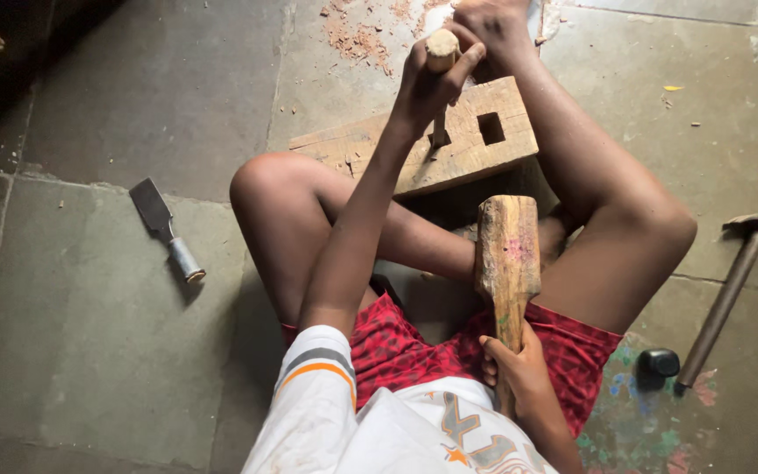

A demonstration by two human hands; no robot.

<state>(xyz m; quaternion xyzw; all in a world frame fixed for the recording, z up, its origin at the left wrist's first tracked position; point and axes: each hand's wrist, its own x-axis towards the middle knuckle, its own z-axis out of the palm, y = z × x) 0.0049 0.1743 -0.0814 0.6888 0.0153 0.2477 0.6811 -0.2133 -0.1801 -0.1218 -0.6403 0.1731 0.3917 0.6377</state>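
My left hand grips the wooden handle of a chisel, held upright with its blade on a pale wooden block. The block lies on the floor between my bent legs and has a square hole cut through it to the right of the blade. My right hand holds a worn wooden mallet by its handle, raised close to my body with the head pointing toward the block. A foot rests on the block's far end.
A wide flat chisel with a metal ferrule lies on the stone floor at the left. A claw hammer lies at the right, with a small dark object beside its handle end. Reddish wood chips are scattered beyond the block.
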